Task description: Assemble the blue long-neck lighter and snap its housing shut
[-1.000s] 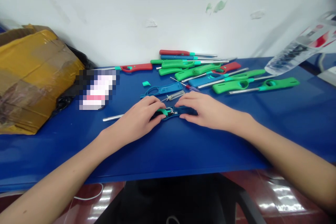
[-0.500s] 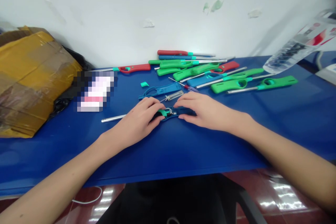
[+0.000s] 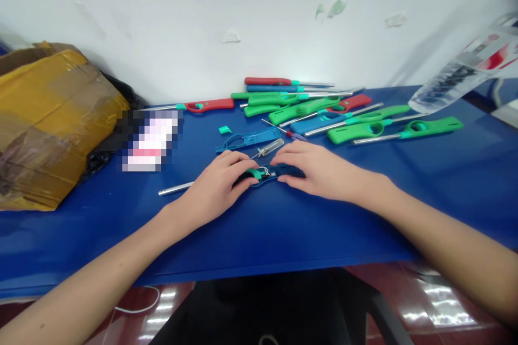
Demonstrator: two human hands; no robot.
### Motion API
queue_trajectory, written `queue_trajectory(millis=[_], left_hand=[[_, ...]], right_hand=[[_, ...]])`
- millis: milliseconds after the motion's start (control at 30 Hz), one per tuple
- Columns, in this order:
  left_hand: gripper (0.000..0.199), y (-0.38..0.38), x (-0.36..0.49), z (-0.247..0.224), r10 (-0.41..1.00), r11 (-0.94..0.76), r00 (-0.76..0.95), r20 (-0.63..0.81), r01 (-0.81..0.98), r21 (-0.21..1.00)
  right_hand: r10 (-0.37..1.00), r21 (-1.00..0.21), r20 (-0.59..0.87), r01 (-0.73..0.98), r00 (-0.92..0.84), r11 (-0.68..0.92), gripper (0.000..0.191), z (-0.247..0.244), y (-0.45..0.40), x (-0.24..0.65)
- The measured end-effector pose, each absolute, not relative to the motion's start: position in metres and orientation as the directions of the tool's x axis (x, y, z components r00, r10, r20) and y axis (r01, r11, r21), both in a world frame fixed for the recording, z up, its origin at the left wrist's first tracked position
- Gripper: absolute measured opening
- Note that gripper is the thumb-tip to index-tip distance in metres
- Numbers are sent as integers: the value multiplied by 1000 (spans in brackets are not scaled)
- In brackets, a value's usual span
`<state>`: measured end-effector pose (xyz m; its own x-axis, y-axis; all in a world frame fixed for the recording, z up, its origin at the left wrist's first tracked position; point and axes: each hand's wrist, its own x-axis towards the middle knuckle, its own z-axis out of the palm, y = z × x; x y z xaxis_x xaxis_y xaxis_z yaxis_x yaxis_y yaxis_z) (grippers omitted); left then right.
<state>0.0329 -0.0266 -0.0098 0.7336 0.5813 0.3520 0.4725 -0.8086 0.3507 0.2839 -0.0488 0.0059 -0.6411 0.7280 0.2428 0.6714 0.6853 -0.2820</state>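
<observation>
Much of the opened blue lighter (image 3: 265, 176) on the table (image 3: 263, 237) is hidden by the left hand (image 3: 216, 182) and right hand (image 3: 321, 171), palms down, thumbs and fingers pinching its opposite ends.

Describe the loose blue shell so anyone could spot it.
On the blue table, look to the pile of lighters along the wall. Between it and the left hand lies the shell, with an oval opening toward its left end. Unlike the lighters, it has no metal tube.
</observation>
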Motion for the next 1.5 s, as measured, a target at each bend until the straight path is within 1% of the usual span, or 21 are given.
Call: queue_trajectory(millis=[133,200,367,567,633,733,800,1000,1233,1500], left_hand=[[19,-26,33,-11,603,-793,689,403,463,395],[18,-27,34,-11,611,-789,664,431,468,397],[22,-29,35,-12,597,-802,640,484,488,345],[29,-27,30,-8,639,-758,619,457,609,235],[30,-25,29,-4,627,-775,657,419,581,249],[25,-21,26,3,598,-799,729,334,508,323],[22,-19,26,5,607,-789,733,308,509,345],[17,-18,28,0,638,-769,686,349,548,329],[19,-19,29,-3,650,-760,663,372,558,333],[18,-19,29,-6,652,-758,639,408,534,375]], right_hand=[[729,-285,240,672,-641,684,25,6,-49,284],[729,-287,243,670,-640,684,26,6,-49,284],[732,-288,239,674,-637,681,26,6,-49,283],[731,-282,239,675,-639,682,24,6,-49,283],[732,-285,238,674,-639,681,24,6,-49,283],[729,-292,237,669,-642,684,24,6,-49,282],[730,-296,235,668,-642,683,25,6,-49,282],[743,-309,228,677,-629,668,26,7,-50,281],[748,-312,223,681,-625,662,27,8,-50,282],[746,-315,231,677,-625,665,26,7,-50,282]])
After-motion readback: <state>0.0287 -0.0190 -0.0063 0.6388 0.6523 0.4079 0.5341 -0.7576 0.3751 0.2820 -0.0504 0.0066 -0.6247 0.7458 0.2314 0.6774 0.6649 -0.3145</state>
